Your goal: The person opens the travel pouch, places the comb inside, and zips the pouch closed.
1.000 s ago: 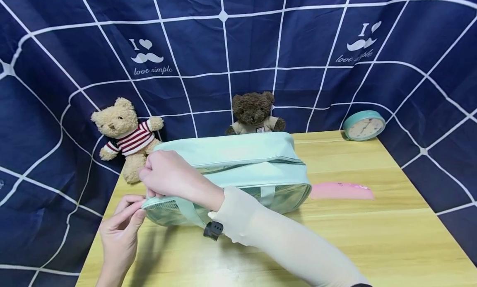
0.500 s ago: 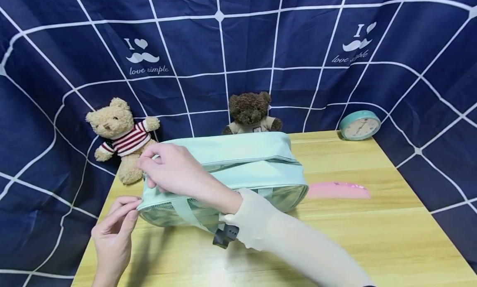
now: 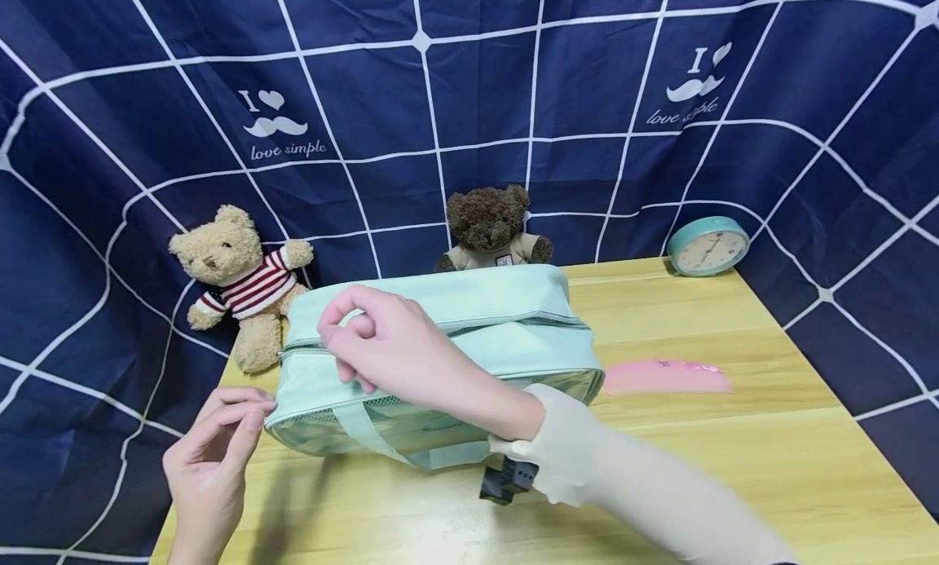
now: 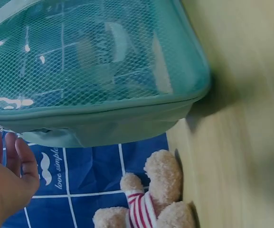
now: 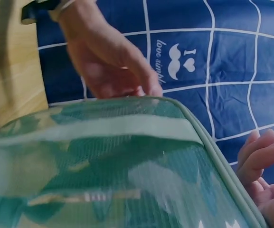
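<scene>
A mint-green bag with clear, mesh-lined sides and strap handles stands on the wooden table, its zipper running along the top. With thumb and fingertips, my left hand pinches the bag's left front corner. My right hand is over the top with thumb and forefinger together at the zipper line, apparently on the zipper pull, which the fingers hide. A dark gap shows along the zipper to the right of this hand. In the right wrist view the right hand has curled fingers beside the bag's edge.
A tan teddy bear in a striped shirt leans behind the bag's left end. Behind its middle sits a dark brown teddy bear. To the right lie a pink comb and a teal clock. Blue checked cloth surrounds the table.
My right hand has moved from the bag's left end rightward along the zipper line, uncovering the zipper's left end. The left hand stays at the corner. The whole view has shifted slightly.
</scene>
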The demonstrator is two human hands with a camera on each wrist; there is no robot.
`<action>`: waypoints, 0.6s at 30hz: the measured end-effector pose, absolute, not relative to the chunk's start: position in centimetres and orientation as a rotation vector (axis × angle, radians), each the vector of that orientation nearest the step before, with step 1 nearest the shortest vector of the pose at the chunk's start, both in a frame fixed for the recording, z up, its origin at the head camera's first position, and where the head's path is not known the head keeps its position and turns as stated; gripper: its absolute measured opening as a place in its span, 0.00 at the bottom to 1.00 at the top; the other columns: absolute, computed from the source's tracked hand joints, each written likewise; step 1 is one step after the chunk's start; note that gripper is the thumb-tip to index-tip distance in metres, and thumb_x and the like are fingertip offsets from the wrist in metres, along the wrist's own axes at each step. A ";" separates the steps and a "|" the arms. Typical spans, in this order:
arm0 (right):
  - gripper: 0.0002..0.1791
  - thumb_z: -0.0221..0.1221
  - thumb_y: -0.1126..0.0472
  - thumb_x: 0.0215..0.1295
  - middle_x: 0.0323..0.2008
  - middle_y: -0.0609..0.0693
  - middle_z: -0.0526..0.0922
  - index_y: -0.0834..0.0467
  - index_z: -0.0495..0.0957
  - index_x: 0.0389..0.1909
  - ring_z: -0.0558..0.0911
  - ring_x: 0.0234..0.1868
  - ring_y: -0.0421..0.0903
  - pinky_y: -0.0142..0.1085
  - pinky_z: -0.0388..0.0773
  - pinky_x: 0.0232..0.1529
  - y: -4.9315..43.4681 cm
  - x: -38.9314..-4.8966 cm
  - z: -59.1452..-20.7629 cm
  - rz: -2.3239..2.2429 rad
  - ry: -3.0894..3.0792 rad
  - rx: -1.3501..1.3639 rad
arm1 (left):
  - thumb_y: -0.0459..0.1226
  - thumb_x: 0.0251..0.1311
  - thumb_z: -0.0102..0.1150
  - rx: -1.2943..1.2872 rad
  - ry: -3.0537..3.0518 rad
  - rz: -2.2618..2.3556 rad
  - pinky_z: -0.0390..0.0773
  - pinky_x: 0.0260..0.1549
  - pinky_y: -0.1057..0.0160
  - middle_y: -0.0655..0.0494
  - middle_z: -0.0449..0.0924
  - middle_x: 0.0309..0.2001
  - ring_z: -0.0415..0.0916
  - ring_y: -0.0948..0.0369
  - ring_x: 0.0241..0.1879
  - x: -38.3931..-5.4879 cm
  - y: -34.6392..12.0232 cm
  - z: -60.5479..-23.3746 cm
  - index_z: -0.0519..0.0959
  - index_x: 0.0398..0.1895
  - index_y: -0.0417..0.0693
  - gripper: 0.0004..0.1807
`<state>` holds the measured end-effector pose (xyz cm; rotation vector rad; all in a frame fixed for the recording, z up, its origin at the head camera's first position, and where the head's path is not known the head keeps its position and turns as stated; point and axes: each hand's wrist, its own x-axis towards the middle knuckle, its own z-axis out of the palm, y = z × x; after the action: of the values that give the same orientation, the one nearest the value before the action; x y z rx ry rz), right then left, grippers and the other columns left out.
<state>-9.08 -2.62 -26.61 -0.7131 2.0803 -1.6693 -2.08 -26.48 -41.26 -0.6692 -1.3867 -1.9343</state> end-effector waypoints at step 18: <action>0.12 0.57 0.60 0.84 0.24 0.60 0.79 0.67 0.76 0.51 0.70 0.18 0.46 0.33 0.64 0.16 9.0 -8.4 -27.4 -1.985 2.016 -0.719 | 0.11 0.66 0.53 -0.302 -1.799 -1.944 0.73 0.63 0.61 0.38 0.74 0.66 0.69 0.50 0.69 -3.8 -26.1 -38.3 0.74 0.65 0.18 0.23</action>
<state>-8.45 9.04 -27.44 -0.7190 2.0165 -1.9847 -3.79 -26.13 -38.28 -0.3016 -1.7989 -1.9445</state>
